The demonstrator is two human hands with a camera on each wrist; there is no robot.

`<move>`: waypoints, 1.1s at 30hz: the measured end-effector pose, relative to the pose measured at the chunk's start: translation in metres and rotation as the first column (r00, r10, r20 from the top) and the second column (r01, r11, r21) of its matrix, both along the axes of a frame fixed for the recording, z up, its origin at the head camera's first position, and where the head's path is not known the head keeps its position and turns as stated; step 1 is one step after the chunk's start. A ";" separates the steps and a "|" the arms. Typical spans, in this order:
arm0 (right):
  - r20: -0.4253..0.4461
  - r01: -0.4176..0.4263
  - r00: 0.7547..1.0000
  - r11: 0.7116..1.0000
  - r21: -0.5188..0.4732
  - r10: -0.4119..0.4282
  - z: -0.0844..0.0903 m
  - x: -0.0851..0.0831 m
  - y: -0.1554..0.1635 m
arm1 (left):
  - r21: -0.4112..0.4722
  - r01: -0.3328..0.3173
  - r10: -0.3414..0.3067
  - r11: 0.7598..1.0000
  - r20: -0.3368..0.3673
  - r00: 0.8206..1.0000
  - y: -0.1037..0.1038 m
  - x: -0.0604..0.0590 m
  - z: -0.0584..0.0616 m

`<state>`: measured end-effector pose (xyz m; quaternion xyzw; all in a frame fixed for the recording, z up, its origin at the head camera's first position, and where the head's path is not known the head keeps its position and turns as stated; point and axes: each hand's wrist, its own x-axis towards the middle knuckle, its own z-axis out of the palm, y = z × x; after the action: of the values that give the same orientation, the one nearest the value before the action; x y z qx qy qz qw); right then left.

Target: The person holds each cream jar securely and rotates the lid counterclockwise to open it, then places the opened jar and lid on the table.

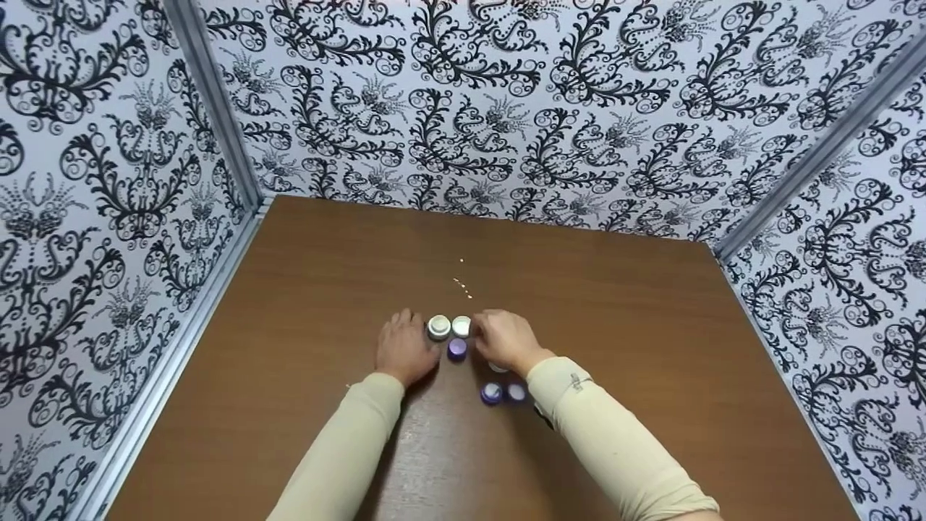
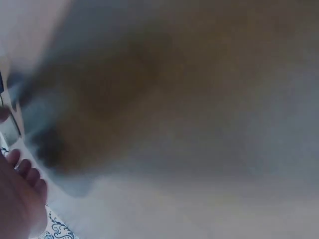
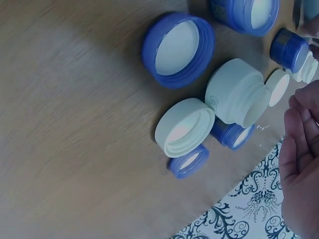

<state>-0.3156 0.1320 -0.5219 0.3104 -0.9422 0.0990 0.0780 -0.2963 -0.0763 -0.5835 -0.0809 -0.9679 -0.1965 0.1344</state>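
Note:
My left hand point(image 1: 406, 349) rests on the table beside a white open-mouthed jar point(image 1: 438, 327), thumb toward a closed purple jar point(image 1: 457, 349). In the left wrist view that hand point(image 2: 22, 199) is at the lower left edge, its fingers near the white jar point(image 2: 10, 130). My right hand point(image 1: 506, 339) has curled fingers at the right edge of a white lid point(image 1: 461, 326). In the right wrist view this hand point(image 3: 303, 159) is close to the white lid point(image 3: 278, 87). Its fingertips are partly hidden, and nothing shows plainly between them.
Nearer me stand an open purple jar point(image 1: 491, 394) and a purple lid point(image 1: 516, 393). Under the right wrist are another white jar point(image 3: 239, 92), a white lid point(image 3: 184, 128) and a small purple lid point(image 3: 189, 162). Pale specks point(image 1: 463, 286) lie beyond the jars. Patterned walls point(image 1: 477, 108) enclose the table.

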 end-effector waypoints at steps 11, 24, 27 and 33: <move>-0.006 -0.047 0.999 0.995 -0.086 0.047 -0.005 0.007 -0.001 | 0.084 0.098 -0.091 0.992 -0.076 0.993 0.022 0.026 -0.010; 0.009 -0.078 0.997 0.992 -0.099 0.079 -0.005 0.011 -0.002 | 0.088 -0.061 0.069 0.994 -0.097 0.993 0.046 0.027 -0.012; 0.007 -0.082 0.996 0.992 -0.097 0.084 -0.006 0.011 -0.001 | 0.079 -0.073 0.080 0.994 -0.086 0.993 0.047 0.026 -0.012; 0.011 -0.074 0.997 0.992 -0.100 0.076 -0.008 0.012 0.002 | 0.083 -0.060 0.068 0.995 -0.096 0.993 0.049 0.026 -0.011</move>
<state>-0.3036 0.1340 -0.5295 0.3406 -0.9243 0.1511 0.0826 -0.2705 -0.0273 -0.5947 -0.0539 -0.9536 -0.2262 0.1914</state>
